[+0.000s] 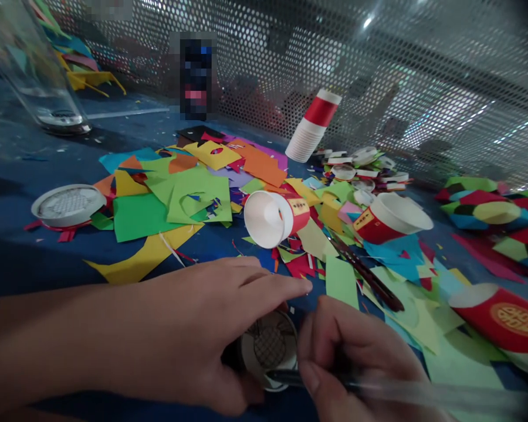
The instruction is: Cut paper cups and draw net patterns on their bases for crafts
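"Two hands, close together. What has each got?"

"The left hand is curled round a small round piece, thumb on the near side, index finger stretched out above it. The right hand pinches a pen, its dark tip over the piece's near rim."

"And the piece is where, exactly?"

"Low on the blue table, between the two hands, this side of a tipped paper cup. There's a crosshatched oval drawn on its face."

"If it were me, I'd hold firmly with the left so the piece can't spin under the nib. Short, light strokes, I'd say, and mind the edge; the tip could skid off that rim."

"I'd tuck the index finger back too; it may get in the way of seeing the drawing. What can't you make out?"

"Some of the left hand's fingertips, for one; they're hidden, and so is part of the piece's left side. Whether the nib touches or hovers, I couldn't swear to. The pen's other end is a blur."

"Same with that dark tool among the paper scraps: I can't tell what it is. And the red cup at far right is cut off from view."
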`<state>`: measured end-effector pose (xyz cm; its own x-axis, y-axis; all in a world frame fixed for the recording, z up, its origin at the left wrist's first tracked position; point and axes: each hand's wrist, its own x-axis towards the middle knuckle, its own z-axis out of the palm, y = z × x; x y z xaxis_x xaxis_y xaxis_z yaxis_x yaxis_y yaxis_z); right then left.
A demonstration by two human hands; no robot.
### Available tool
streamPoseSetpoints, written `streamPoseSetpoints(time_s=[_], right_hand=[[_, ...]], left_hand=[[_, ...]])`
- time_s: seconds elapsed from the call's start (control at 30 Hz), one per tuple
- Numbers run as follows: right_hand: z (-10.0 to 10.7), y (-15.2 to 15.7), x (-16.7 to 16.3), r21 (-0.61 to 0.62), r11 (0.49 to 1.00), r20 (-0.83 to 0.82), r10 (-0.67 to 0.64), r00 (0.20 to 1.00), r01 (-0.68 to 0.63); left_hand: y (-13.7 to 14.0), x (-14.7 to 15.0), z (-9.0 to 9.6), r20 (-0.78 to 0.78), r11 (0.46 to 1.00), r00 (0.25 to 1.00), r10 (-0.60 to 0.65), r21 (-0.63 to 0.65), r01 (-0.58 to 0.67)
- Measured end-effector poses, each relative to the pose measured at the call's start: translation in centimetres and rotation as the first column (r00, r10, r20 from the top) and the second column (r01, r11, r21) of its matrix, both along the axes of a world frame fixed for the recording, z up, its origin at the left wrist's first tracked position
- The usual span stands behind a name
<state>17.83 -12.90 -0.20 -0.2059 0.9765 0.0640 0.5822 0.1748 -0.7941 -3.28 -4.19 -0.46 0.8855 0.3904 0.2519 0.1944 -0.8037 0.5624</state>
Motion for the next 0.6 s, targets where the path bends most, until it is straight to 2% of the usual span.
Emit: streamPoseSetpoints(time_s=[0.13, 0.23, 0.33, 0.6], right_hand=[[0.36, 0.07, -0.29, 0.02, 1.0, 0.022, 0.003, 1.0, -0.004], [0.76, 0.18, -0.51, -0.012, 1.0, 0.017, 0.004, 1.0, -0.003], [0.97, 0.36, -0.71, -0.035, 0.998, 0.006, -0.046, 0.999, 0.046], [0.82, 0.44, -0.57, -0.028, 0.999, -0.007, -0.047, 0.999, 0.047]], left_hand=[[-0.19, -0.2, -0.11, 0.021, 0.998, 1.0, -0.006, 0.068, 0.004], [-0.29, -0.33, -0.23, 0.031, 0.993, 0.999, 0.013, 0.113, -0.016], [-0.22, -0.28, -0.17, 0.021, 0.994, 1.0, 0.006, 0.111, -0.008], [-0.2, -0.07, 0.01, 0.017, 0.998, 1.0, 0.005, 0.069, -0.007]])
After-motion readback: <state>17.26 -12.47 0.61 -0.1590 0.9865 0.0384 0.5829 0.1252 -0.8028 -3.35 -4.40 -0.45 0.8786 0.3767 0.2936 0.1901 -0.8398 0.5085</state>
